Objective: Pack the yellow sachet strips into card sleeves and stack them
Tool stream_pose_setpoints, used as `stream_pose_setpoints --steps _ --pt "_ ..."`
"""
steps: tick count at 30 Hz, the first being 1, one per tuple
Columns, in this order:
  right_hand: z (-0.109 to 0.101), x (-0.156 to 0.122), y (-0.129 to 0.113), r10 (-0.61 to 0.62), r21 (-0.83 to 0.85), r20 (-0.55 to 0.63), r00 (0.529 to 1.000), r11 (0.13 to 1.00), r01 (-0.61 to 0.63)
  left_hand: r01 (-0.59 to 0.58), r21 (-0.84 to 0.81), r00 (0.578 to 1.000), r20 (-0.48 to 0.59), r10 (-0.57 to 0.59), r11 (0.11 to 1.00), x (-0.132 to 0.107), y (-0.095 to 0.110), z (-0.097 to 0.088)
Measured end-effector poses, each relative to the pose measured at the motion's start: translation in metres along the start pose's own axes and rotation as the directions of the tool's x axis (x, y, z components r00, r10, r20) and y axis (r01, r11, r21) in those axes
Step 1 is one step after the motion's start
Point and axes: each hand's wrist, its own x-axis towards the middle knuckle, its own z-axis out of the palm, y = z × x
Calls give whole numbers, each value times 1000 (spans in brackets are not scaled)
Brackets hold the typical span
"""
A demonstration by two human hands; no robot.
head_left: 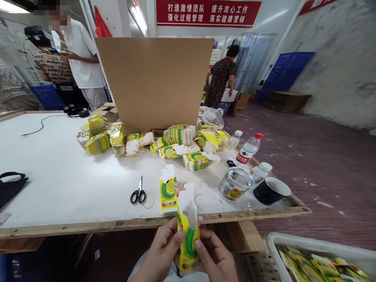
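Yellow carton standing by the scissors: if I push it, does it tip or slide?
The yellow carton probably tips: tall, narrow, top flap open, so likely empty and light. Thin card may crush under a firm squeeze. Near the table edge, a push could drop it.

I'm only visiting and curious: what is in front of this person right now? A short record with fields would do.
Hands: left hand and right hand both grip one yellow-green carton
Carton state: upright, white top flap open
Nearby: on the table, second carton standing by the edge, scissors
Further back: heap of flat cartons, upright cardboard sheet
Right side: clear jar, black cup, water bottle
Lower right: white crate holding more cartons
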Motion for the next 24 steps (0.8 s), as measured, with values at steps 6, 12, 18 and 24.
stream_pose_setpoints --steps 6,12,18,24 --pt "-2 0 6 -106 -105 -59 993 989 99 -46 121 993 -102 59 992 0 -15 -2" --pt "-4 2 2 -217 -35 -70 974 976 215 -86 101 996 -3 87 991 -2 -12 -5" --pt "-19 0 -12 -138 -43 100 985 989 142 40 93 972 226 -60 995 -6 12 -13" --pt "-24 3 -27 -190 -204 191 963 952 228 132 33 946 296 -136 991 -11 12 -11"
